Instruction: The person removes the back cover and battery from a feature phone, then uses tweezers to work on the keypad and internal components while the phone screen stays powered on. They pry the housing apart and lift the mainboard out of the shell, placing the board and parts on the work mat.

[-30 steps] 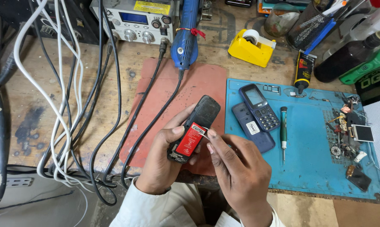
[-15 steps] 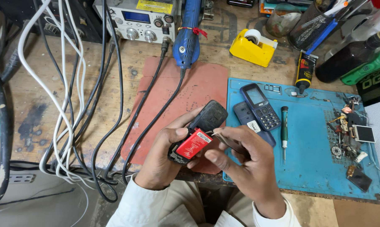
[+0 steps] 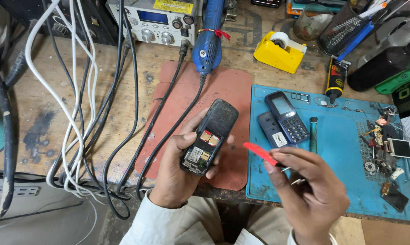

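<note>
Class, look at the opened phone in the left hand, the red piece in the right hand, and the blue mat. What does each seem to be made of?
Opened phone: probably hard black plastic, matt and scuffed, with small metal contacts glinting inside.
Red piece: thin and flat with a smooth red skin, probably a wrapped battery.
Blue mat: likely silicone or rubber, dull, lying flat, with moulded recesses.

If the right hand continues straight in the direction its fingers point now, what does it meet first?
Probably the opened phone in the left hand: the right hand and its red battery point up-left toward it. Depth is uncertain.
</note>
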